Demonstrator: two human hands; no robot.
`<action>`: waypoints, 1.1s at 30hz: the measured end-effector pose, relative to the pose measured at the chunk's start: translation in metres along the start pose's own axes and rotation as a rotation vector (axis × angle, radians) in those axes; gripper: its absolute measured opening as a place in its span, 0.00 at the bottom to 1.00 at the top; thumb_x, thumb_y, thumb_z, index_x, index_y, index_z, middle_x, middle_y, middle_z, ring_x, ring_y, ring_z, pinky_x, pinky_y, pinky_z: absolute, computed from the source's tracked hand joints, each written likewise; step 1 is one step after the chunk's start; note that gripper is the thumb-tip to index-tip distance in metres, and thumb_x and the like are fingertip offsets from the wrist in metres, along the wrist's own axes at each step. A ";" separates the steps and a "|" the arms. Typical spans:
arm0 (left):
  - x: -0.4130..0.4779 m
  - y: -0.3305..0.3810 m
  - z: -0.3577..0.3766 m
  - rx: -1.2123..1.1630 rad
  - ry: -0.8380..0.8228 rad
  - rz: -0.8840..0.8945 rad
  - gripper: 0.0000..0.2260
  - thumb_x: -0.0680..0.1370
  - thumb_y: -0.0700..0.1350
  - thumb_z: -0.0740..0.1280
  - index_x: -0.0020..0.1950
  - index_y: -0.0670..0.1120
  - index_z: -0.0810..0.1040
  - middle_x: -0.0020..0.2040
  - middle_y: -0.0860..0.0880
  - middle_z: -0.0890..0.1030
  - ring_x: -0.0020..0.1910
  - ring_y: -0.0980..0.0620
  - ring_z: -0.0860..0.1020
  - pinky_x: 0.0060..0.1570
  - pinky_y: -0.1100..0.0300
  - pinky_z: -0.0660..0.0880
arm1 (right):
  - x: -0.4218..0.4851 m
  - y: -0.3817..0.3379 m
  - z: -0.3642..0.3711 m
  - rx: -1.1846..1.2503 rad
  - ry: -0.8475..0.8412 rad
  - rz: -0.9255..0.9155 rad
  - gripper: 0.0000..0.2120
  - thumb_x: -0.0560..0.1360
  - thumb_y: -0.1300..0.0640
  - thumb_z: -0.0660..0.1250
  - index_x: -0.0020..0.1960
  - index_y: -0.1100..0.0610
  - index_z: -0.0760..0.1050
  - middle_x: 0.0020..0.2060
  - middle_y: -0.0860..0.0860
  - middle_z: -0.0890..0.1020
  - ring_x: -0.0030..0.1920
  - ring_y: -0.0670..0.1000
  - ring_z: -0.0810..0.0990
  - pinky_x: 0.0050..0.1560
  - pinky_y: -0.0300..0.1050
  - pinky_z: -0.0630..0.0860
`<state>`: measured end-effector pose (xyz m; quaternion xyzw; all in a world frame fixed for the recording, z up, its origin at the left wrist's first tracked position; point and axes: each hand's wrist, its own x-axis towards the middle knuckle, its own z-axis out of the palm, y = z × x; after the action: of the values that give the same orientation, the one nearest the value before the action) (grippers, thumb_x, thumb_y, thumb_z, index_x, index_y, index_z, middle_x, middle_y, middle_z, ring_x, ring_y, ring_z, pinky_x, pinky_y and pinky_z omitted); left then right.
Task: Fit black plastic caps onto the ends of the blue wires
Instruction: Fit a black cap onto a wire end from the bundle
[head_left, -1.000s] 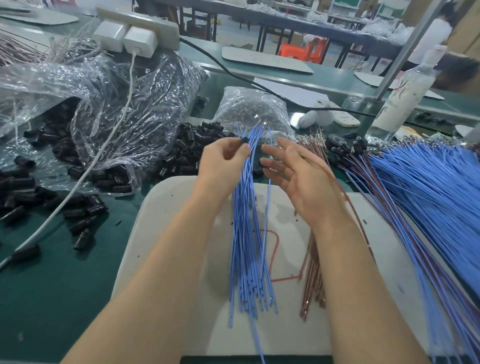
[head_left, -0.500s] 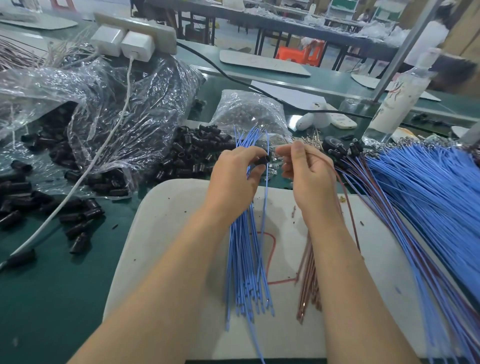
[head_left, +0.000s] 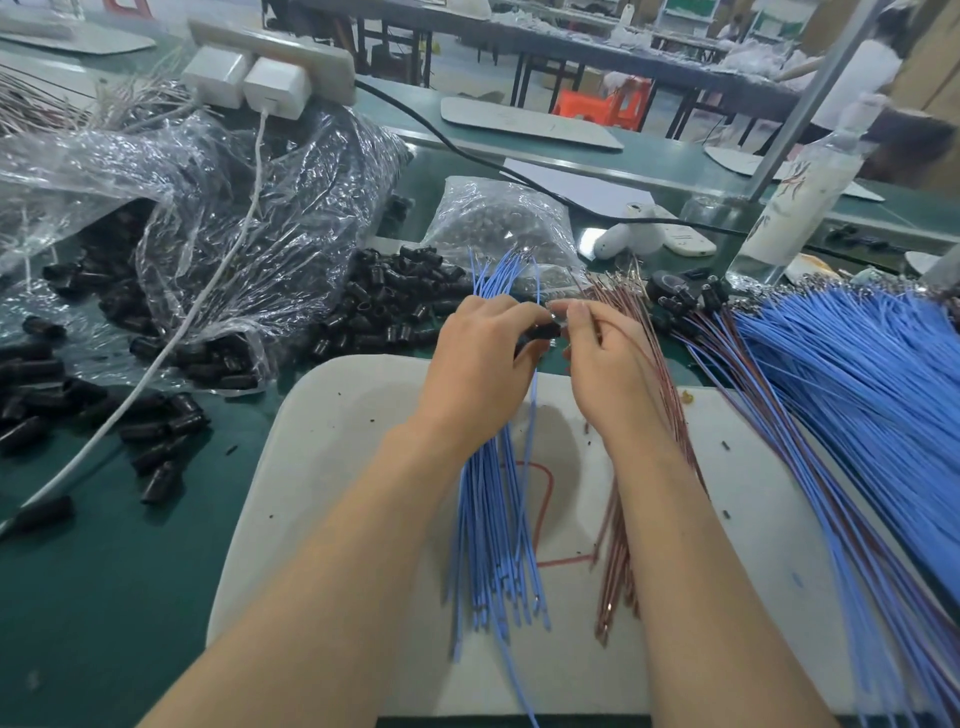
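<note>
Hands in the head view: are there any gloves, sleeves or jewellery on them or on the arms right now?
No. The left hand and the right hand are bare, with no gloves, rings or finger tape showing. The left forearm and the right forearm are also uncovered down to the bottom edge of the picture, with no sleeve, watch or wristband in view.

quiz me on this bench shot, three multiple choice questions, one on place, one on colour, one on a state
1. The loose caps lie: A on the table, left of the left hand; B in a box; C on a chair.
2. The wires beneath the right hand are: A green; B brown; C white.
3. The left hand is: A flat, empty; B gripping blue wires; C holding scissors.
Key: A, heaped on the green tabletop; B, coppery-brown strands; B, fingers curl round the bundle.
</note>
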<state>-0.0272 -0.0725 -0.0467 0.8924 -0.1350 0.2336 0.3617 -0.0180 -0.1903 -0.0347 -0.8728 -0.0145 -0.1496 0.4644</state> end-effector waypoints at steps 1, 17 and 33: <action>0.000 0.000 0.001 0.003 0.000 0.007 0.10 0.77 0.41 0.66 0.58 0.45 0.80 0.49 0.47 0.81 0.51 0.44 0.73 0.54 0.51 0.68 | 0.001 0.002 0.001 0.011 -0.023 0.027 0.15 0.82 0.51 0.54 0.55 0.51 0.80 0.53 0.51 0.81 0.55 0.51 0.78 0.61 0.51 0.74; 0.000 0.002 0.003 0.023 -0.023 0.003 0.11 0.78 0.42 0.65 0.59 0.47 0.79 0.51 0.49 0.81 0.52 0.45 0.74 0.56 0.49 0.68 | 0.007 0.012 -0.004 0.006 -0.088 0.124 0.22 0.81 0.43 0.53 0.45 0.53 0.82 0.48 0.55 0.83 0.53 0.54 0.81 0.61 0.54 0.73; -0.001 0.000 0.005 -0.041 0.030 -0.062 0.08 0.77 0.41 0.66 0.54 0.45 0.80 0.49 0.50 0.82 0.51 0.47 0.75 0.54 0.53 0.70 | 0.006 0.007 0.005 0.208 -0.039 0.115 0.20 0.83 0.49 0.53 0.44 0.55 0.80 0.42 0.56 0.84 0.43 0.52 0.84 0.53 0.52 0.79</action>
<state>-0.0261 -0.0755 -0.0501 0.8850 -0.1065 0.2331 0.3888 -0.0101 -0.1907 -0.0412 -0.8220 0.0112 -0.1035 0.5599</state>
